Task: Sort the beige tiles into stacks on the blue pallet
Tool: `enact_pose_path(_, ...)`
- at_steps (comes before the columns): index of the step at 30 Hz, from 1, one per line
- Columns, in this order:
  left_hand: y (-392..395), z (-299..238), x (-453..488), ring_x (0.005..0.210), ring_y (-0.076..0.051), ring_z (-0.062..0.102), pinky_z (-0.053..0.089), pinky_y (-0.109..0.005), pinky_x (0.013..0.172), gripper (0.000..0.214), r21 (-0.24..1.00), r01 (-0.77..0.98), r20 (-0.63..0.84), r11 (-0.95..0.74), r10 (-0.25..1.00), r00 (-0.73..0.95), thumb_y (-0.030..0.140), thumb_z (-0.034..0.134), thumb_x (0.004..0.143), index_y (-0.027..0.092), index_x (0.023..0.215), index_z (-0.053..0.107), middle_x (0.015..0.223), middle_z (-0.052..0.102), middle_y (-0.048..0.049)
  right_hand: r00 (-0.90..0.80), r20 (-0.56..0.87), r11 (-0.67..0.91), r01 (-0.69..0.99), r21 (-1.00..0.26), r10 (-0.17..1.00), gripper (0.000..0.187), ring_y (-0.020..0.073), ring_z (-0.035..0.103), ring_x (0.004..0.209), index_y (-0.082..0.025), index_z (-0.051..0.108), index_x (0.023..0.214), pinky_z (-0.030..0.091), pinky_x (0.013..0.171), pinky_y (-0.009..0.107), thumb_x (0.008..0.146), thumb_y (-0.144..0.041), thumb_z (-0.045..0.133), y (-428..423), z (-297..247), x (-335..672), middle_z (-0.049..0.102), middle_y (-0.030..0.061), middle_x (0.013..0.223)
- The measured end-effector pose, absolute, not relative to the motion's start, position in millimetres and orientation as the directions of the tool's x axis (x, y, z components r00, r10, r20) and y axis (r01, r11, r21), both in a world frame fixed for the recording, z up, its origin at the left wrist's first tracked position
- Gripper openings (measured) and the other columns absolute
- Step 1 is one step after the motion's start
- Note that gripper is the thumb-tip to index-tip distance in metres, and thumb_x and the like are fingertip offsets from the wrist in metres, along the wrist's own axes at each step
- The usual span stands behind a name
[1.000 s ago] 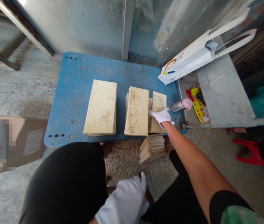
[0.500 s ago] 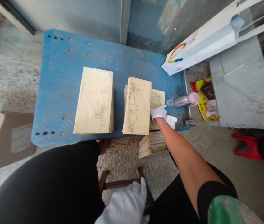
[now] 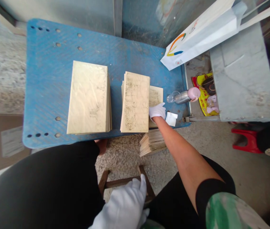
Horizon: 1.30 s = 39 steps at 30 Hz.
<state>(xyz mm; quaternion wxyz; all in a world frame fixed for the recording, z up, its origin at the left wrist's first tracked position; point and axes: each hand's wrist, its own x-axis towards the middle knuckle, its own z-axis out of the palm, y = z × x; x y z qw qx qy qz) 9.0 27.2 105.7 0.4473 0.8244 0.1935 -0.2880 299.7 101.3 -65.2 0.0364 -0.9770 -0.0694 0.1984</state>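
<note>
My left hand (image 3: pixel 123 202), in a white glove, is above my lap with its fingers stretched out and nothing visible in it. My gloved right hand (image 3: pixel 157 111) lies over a low cream board (image 3: pixel 156 92) on the blue table (image 3: pixel 46 82). Its fingers look partly spread; their undersides are hidden. Just left of it stands a taller stack of cream rectangular boards (image 3: pixel 136 101) with dark smudges. Farther left is a stack of wider cream boards (image 3: pixel 87 97). A small white paper (image 3: pixel 171 119) lies right of my right hand, apart from it.
A steel bottle with a pink cap (image 3: pixel 187 96) lies on the right side. Behind it leans a white paper bag (image 3: pixel 197 38), beside a grey metal cabinet (image 3: pixel 239 82). More boards (image 3: pixel 152 142) are stacked below the table edge. A red stool (image 3: pixel 249 140) stands at right.
The view has shifted, so the table and stacks appear farther left and higher. My right hand has drawn slightly away from the white paper. My left hand stays above my lap.
</note>
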Motion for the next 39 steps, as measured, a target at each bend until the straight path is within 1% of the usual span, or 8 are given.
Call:
enact_pose_path(5, 20.0, 94.3, 5.1, 0.105, -0.024, 0.061, 0.052, -0.045, 0.089, 0.048, 0.62, 0.569, -0.637, -0.54, 0.076, 0.767, 0.044, 0.055, 0.093, 0.018, 0.133, 0.052, 0.124, 0.06, -0.0122, 0.901, -0.362, -0.97, 0.198, -0.143, 0.238, 0.107, 0.0382, 0.049, 0.126, 0.003, 0.029, 0.146, 0.043, 0.103, 0.047, 0.073, -0.064, 0.067, 85.6, -59.0, 304.9, 0.05, 0.0282, 0.134)
enact_pose_path(9, 14.3, 87.1, 3.8, 0.113, -0.034, 0.058, 0.05, -0.046, 0.089, 0.059, 0.605, 0.556, -0.628, -0.57, 0.088, 0.773, 0.049, 0.049, 0.091, 0.021, 0.144, 0.045, 0.122, 0.063, -0.0182, 0.89, -0.314, -0.942, 0.288, -0.173, 0.33, 0.089, 0.0335, 0.05, 0.127, 0.0, 0.039, 0.14, 0.039, 0.106, 0.041, 0.082, -0.066, 0.056, 51.7, -38.6, 307.3, 0.055, 0.0243, 0.132)
enact_pose_path(12, 16.6, 93.4, 11.6, 0.111, -0.035, 0.06, 0.05, -0.046, 0.089, 0.059, 0.593, 0.533, -0.627, -0.604, 0.069, 0.776, 0.041, 0.045, 0.092, 0.016, 0.146, 0.042, 0.117, 0.065, -0.0194, 0.899, -0.293, -0.944, 0.289, -0.157, 0.324, 0.089, 0.0318, 0.052, 0.126, -0.005, 0.039, 0.141, 0.041, 0.105, 0.039, 0.081, -0.067, 0.056, 13.1, -21.0, 301.6, 0.056, 0.021, 0.134)
enact_pose_path(17, 23.2, 111.0, 30.7, 0.104, -0.036, 0.065, 0.051, -0.046, 0.086, 0.058, 0.492, 0.428, -0.701, -0.758, -0.054, 0.711, 0.027, 0.042, 0.094, 0.003, 0.147, 0.038, 0.114, 0.065, -0.0247, 0.886, -0.382, -0.964, 0.244, -0.103, 0.264, 0.11, 0.0341, 0.051, 0.127, -0.003, 0.026, 0.149, 0.043, 0.103, 0.04, 0.072, -0.074, 0.06, -53.9, -7.5, 273.2, 0.051, 0.0238, 0.137)
enact_pose_path(20, 21.5, 109.2, 34.7, 0.102, -0.036, 0.066, 0.052, -0.045, 0.083, 0.058, 0.477, 0.391, -0.679, -0.787, -0.047, 0.733, 0.028, 0.045, 0.094, 0.002, 0.145, 0.04, 0.114, 0.065, -0.0256, 0.83, -0.46, -0.946, 0.313, -0.083, 0.315, 0.125, 0.0352, 0.041, 0.136, 0.002, 0.014, 0.152, 0.036, 0.11, 0.04, 0.067, -0.076, 0.061, -82.8, -14.5, 246.6, 0.037, 0.0283, 0.147)
enact_pose_path(24, 18.1, 103.5, 37.9, 0.099, -0.037, 0.067, 0.053, -0.044, 0.078, 0.059, 0.426, 0.385, -0.674, -0.819, -0.004, 0.738, 0.033, 0.046, 0.093, 0.0, 0.142, 0.044, 0.112, 0.066, -0.0265, 0.82, -0.496, -0.944, 0.331, 0.006, 0.285, 0.139, 0.0405, 0.034, 0.138, -0.002, 0.004, 0.154, 0.033, 0.109, 0.048, 0.057, -0.078, 0.068, -103.7, -33.0, 215.9, 0.027, 0.0295, 0.151)
enact_pose_path(30, 18.7, 104.1, 43.6, 0.102, -0.037, 0.067, 0.052, -0.044, 0.081, 0.059, 0.422, 0.378, -0.692, -0.824, -0.023, 0.721, 0.035, 0.044, 0.094, 0.0, 0.142, 0.044, 0.117, 0.065, -0.0256, 0.833, -0.489, -0.953, 0.302, 0.014, 0.257, 0.141, 0.0417, 0.025, 0.142, -0.007, -0.002, 0.154, 0.03, 0.108, 0.051, 0.055, -0.078, 0.069, -108.4, -51.3, 205.1, 0.014, 0.0305, 0.155)
enact_pose_path(39, 17.4, 100.1, 44.9, 0.103, -0.037, 0.067, 0.053, -0.045, 0.082, 0.058, 0.417, 0.383, -0.711, -0.825, -0.033, 0.703, 0.036, 0.044, 0.095, 0.001, 0.142, 0.043, 0.119, 0.065, -0.0241, 0.877, -0.345, -0.941, 0.329, -0.074, 0.334, 0.142, 0.0397, 0.033, 0.136, 0.0, -0.001, 0.152, 0.033, 0.109, 0.042, 0.054, -0.071, 0.074, -107.9, -73.7, 198.1, 0.024, 0.0307, 0.149)
